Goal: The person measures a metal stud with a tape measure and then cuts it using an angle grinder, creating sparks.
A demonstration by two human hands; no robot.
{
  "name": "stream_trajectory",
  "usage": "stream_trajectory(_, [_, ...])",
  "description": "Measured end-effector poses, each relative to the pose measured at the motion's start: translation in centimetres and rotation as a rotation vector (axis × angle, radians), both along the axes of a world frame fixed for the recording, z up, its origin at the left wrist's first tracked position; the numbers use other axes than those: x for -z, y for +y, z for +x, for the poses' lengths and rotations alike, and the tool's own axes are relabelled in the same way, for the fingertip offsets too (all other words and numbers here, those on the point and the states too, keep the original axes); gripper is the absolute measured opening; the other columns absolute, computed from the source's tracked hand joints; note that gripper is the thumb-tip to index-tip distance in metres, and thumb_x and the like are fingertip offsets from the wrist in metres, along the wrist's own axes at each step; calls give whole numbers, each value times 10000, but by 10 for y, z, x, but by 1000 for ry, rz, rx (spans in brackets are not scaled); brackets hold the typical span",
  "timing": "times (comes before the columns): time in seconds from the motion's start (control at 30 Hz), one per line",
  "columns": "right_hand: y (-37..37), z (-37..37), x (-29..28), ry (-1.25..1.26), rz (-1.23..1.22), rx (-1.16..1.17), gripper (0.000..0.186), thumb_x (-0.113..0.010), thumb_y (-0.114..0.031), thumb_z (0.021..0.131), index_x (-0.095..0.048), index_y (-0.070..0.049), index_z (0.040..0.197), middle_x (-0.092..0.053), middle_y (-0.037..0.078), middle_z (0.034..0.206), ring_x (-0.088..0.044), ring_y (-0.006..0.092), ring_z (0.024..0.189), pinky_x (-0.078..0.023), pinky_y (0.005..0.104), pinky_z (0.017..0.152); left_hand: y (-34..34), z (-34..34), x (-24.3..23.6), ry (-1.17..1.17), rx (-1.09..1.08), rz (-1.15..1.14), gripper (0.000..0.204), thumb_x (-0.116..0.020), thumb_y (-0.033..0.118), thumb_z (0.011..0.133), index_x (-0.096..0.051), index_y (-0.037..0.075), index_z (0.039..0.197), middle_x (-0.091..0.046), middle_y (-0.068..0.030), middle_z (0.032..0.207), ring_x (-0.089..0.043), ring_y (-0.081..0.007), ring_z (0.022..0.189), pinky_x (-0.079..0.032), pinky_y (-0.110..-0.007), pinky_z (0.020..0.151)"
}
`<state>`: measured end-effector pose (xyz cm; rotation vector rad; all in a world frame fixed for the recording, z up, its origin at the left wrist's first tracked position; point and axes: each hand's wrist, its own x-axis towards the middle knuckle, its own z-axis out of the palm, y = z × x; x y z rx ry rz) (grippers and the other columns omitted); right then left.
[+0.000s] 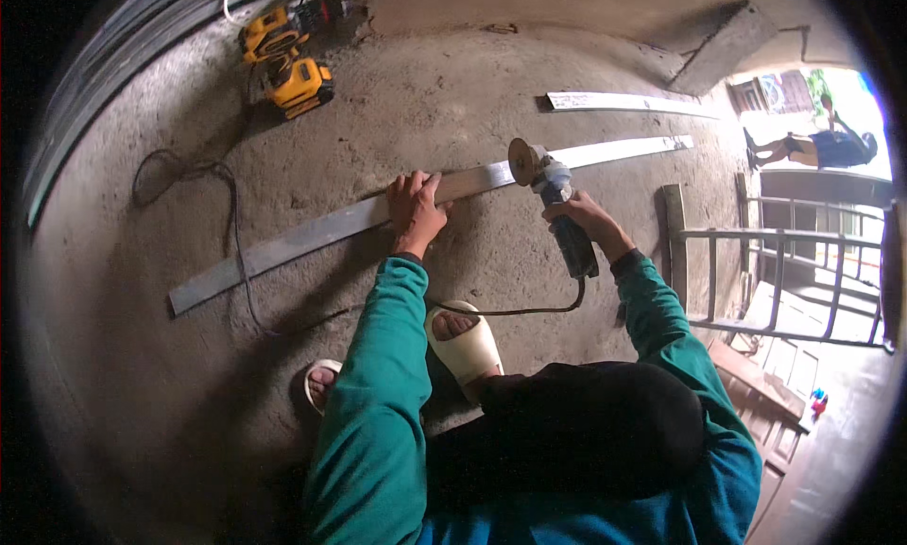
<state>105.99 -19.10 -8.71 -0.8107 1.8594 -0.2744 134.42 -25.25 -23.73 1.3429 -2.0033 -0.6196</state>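
A long grey metal strip (316,231) lies slantwise across the rough concrete floor, its right part bright with light. My left hand (416,211) is closed over the strip near its middle, fingers bent round the far edge. In my right hand (588,220) is an angle grinder (570,245), gripped by its dark body. The grinder's round disc (521,161) is right at the strip, to the right of my left hand; whether they touch, I cannot tell. A black power cord (510,311) curves from the grinder's rear toward my feet.
Farther off lies a second metal strip (628,103). Yellow-and-black power tools (295,73) stand at the far left, near long metal profiles (113,82). A metal frame (779,233) is on the right, and beyond it a person (827,148). More cord (233,214) lies leftward.
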Motion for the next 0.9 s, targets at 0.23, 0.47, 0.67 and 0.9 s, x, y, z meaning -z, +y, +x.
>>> stream_trajectory(0.23, [4, -16, 9, -15, -39, -81, 277, -756, -232, 690, -648, 17, 743, -634, 84, 658, -607, 154, 541, -494, 285, 524, 6, -9, -17, -37, -2, 27, 510, -827, 214, 619, -661, 110, 1090, -562, -39, 1014, -501, -282, 998, -395, -437, 895])
stream_trajectory(0.47, [2, -16, 10, -7, -63, -99, 268, -746, -242, 709, -648, 7, 706, -627, 69, 643, -598, 143, 536, -477, 282, 507, 4, -8, -19, -36, 23, 64, 509, -815, 215, 648, -641, 121, 1116, -564, -43, 1031, -497, -288, 1019, -392, -438, 909])
stream_trajectory(0.67, [-2, -19, 13, -18, 18, -78, 305, -759, -192, 685, -607, 36, 819, -628, 94, 698, -625, 160, 557, -512, 281, 506, 4, -7, -18, -39, 14, 57, 523, -810, 216, 653, -628, 116, 1133, -568, -52, 1065, -496, -294, 1033, -393, -446, 911])
stream_trajectory(0.9, [-1, -27, 23, -32, -40, -60, 289, -759, -226, 701, -622, 4, 810, -615, 73, 671, -601, 152, 520, -484, 294, 471, 4, -12, -14, -56, 11, 65, 497, -796, 209, 665, -623, 101, 1118, -563, -55, 1075, -489, -301, 1036, -389, -444, 912])
